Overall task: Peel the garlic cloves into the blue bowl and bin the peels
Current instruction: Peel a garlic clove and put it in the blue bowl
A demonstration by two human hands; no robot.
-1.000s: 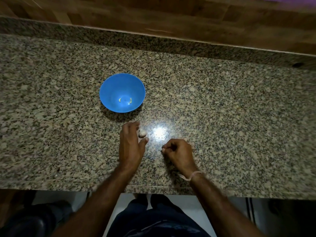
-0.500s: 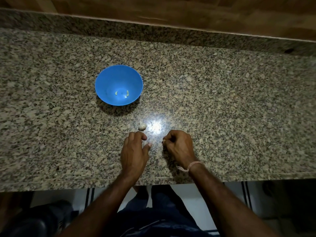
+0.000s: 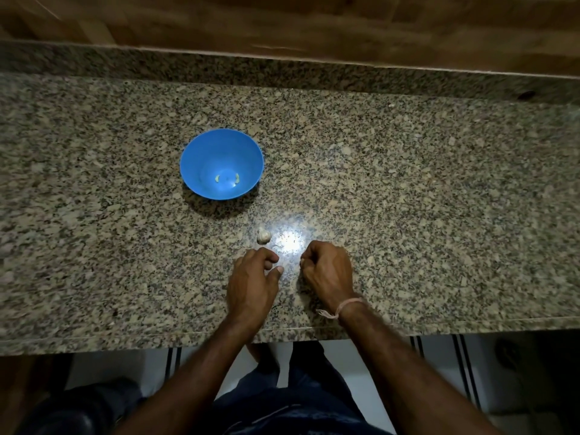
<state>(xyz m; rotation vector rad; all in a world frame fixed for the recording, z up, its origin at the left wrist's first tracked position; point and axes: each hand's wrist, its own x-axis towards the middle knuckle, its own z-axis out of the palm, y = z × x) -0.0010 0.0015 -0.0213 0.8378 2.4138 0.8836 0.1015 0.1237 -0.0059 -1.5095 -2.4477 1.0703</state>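
The surface [image 3: 408,189] is a polished granite slab, speckled tan, grey and black, with a bright patch of glare [image 3: 290,241] near its front edge. A raised strip of the same stone [image 3: 282,70] runs along the back, and above it is a wall of brown wood-grain panels [image 3: 314,23]. Below the front edge show a pale floor and dark trousers [image 3: 298,412].

The blue bowl [image 3: 194,164] is round, smooth and glossy like plastic. It stands left of centre and holds two small yellowish peeled cloves [image 3: 217,178] at its bottom. A lumpy, off-white piece of garlic [image 3: 263,236], its papery skin still on, lies on the stone between the bowl and the hands, just left of the glare.

The left hand [image 3: 251,284] rests near the garlic without touching it, fingers loosely curled, thumb out, grasping nothing that shows. The right hand [image 3: 328,268] is clenched, knuckles up. I cannot tell whether it holds anything. A pale thread band [image 3: 345,307] circles its wrist.
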